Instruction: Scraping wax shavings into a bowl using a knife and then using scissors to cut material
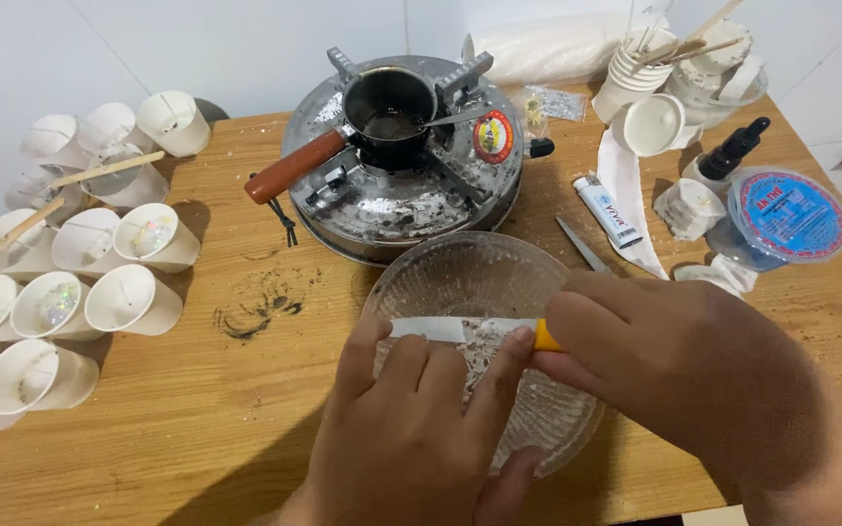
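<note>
Over glass bowl (479, 282), just below stove (401, 185): R hand (674, 370) fingers clamped on yellow-handled knife (460, 329); L hand (411, 429) fingers pinch blade. Wax bits prob. brittle, light; grip handle, blade sharp.

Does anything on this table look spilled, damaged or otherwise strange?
Yes. Black scorch-like marks stain the wooden table left of the glass bowl. The stove top looks dirty. The paper cups at the left lie tipped on their sides. Both hands, left hand and right hand, hold a knife over the bowl.
</note>
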